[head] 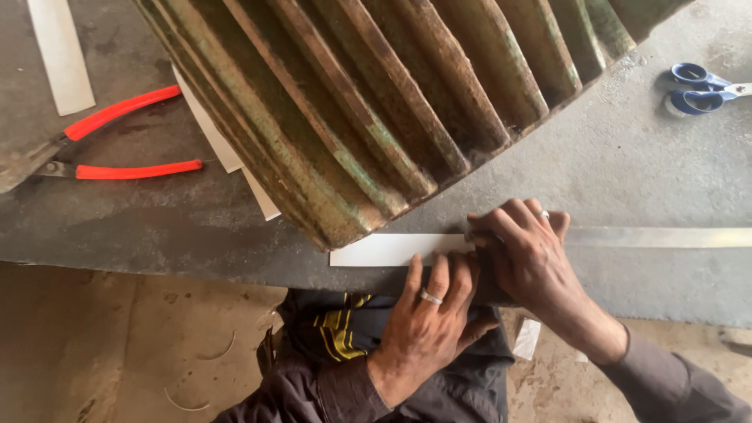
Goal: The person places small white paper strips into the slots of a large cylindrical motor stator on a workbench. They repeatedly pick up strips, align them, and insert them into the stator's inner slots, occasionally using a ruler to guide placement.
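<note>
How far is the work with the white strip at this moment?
Already done, it seems: other white strips lie cut on the grey table, with the blue scissors and red-handled pliers set aside. In hand: the left hand and the right hand press one white strip at the table edge, beside the ribbed motor housing. What remains cannot be told.

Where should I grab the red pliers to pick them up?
Grab the pliers by the two red handles, from the right. They lie flat and spread apart, and the metal head at the left sits tucked against the table edge.
</note>
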A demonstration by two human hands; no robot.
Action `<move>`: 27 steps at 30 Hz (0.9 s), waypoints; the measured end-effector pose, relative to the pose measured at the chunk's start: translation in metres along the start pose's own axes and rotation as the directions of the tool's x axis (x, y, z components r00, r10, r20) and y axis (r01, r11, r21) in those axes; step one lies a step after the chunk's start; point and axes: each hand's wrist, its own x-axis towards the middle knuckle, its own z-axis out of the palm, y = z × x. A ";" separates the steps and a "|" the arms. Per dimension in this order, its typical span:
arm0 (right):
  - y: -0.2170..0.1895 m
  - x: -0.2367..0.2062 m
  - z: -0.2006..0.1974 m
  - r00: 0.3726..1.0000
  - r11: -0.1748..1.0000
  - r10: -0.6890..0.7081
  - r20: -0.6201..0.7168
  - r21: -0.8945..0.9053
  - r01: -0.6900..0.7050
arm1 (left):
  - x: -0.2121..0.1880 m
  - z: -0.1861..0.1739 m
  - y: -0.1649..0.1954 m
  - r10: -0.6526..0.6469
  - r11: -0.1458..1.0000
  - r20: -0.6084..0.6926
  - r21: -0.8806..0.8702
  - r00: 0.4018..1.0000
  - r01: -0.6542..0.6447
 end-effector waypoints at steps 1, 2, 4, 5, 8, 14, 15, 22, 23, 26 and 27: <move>0.000 0.002 0.000 1.000 1.000 -0.006 -0.006 0.007 0.006 | 0.000 -0.002 0.000 0.006 1.000 0.009 -0.003 1.000 -0.006; 0.000 0.003 -0.001 1.000 1.000 -0.012 -0.015 -0.011 0.012 | 0.000 -0.003 0.000 0.005 1.000 0.003 -0.004 1.000 -0.005; -0.001 0.004 -0.002 0.999 0.998 -0.033 -0.026 -0.045 0.031 | -0.001 -0.006 0.002 -0.008 1.000 -0.008 -0.005 1.000 0.008; -0.001 0.004 -0.003 0.999 0.999 -0.027 -0.028 -0.046 0.026 | -0.002 -0.007 0.004 -0.009 1.000 0.003 0.002 1.000 0.009; -0.003 0.004 -0.007 0.999 0.999 -0.009 -0.039 -0.043 0.007 | -0.006 -0.008 0.009 -0.026 1.000 -0.004 -0.003 1.000 0.026; -0.004 0.001 -0.015 1.000 0.998 0.013 -0.016 0.061 -0.012 | -0.014 -0.006 0.010 -0.109 0.991 -0.114 -0.090 0.987 0.099; -0.005 -0.002 -0.014 0.999 1.000 -0.003 -0.037 0.005 0.003 | -0.014 -0.005 0.007 -0.094 0.992 -0.118 -0.096 0.989 0.083; -0.005 -0.012 -0.013 0.998 0.997 -0.036 -0.055 -0.070 0.032 | -0.018 -0.002 -0.002 -0.009 1.000 -0.127 -0.013 0.992 0.008; -0.006 -0.015 -0.013 0.998 0.997 -0.041 -0.041 -0.062 0.038 | -0.019 -0.002 -0.002 -0.005 1.000 -0.119 -0.006 0.993 0.004; -0.005 -0.019 -0.012 0.997 0.996 -0.068 -0.021 -0.064 0.066 | -0.018 0.000 -0.003 0.008 1.000 -0.127 0.031 0.992 -0.004; -0.006 -0.021 -0.012 0.999 0.996 -0.053 -0.009 -0.072 0.052 | -0.018 0.000 -0.003 0.013 1.000 -0.122 0.030 0.992 -0.010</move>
